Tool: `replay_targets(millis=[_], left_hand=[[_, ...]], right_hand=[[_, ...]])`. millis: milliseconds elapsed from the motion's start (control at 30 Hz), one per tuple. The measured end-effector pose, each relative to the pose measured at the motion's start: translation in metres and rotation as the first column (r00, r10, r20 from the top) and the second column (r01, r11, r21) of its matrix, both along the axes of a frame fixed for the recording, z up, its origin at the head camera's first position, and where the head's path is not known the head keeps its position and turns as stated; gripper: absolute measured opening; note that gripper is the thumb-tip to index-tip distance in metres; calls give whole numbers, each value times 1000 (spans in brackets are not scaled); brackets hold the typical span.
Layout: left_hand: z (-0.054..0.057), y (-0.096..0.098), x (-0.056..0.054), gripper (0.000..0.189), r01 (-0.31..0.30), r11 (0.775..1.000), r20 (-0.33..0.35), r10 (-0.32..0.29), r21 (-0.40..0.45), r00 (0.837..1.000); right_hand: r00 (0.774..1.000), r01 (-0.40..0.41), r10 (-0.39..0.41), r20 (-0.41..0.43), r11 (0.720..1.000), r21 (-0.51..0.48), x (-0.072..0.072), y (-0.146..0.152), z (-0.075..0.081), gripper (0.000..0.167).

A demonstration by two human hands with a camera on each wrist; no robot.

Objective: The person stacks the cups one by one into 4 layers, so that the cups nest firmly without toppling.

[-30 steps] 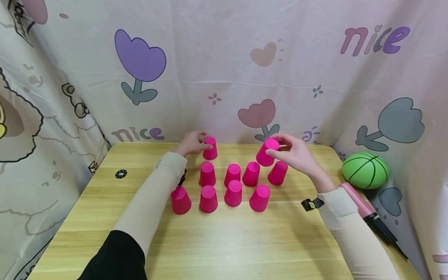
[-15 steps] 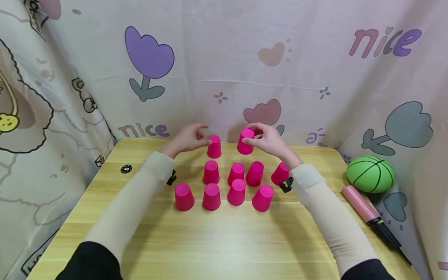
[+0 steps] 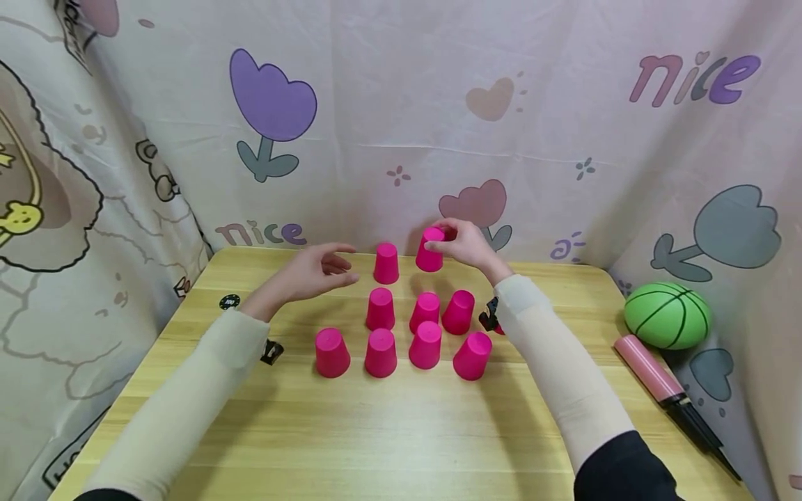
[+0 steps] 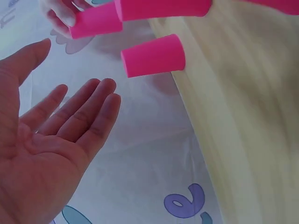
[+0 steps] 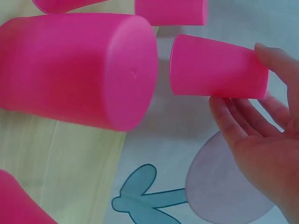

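Just right of centre in the head view, the right hand (image 3: 467,245) pinches a pink cup (image 3: 429,258) near its narrow top; the left hand (image 3: 308,273), left of centre, has fingers extended, holding nothing. The pink cup looks light, smooth and slightly springy, so gentle pressure on opposite sides should suit.

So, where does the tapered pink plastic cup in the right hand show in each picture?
Head: the tapered pink plastic cup is at the centre, slightly right.
Left wrist: the cup is near the top edge, left of centre.
Right wrist: the cup, upper half, right of centre.
Shared landmark: the bare right hand holding it.
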State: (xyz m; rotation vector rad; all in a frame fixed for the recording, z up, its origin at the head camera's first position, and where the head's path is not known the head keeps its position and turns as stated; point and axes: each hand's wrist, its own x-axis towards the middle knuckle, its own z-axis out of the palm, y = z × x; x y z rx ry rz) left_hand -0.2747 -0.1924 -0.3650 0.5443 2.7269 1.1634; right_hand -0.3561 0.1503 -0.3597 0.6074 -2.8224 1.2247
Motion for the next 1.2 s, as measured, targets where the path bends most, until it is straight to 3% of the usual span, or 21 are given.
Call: replay_targets(millis=[333, 600, 1000, 1200], left_hand=[[-20, -25, 38, 62, 75, 995, -30, -73, 60, 997], [-37, -35, 61, 62, 112, 992, 11, -113, 61, 994], [-56, -38, 75, 62, 131, 988, 49, -135, 77, 990], [-59, -37, 78, 64, 140, 987, 53, -145, 84, 988]], right_hand=[[998, -56, 54, 44, 997, 48, -14, -10, -16, 45], [995, -66, 60, 78, 996, 67, -20, -16, -26, 42], [988, -79, 69, 135, 995, 67, -23, -20, -39, 42], [989, -105, 97, 113, 992, 75, -27, -18, -44, 44]])
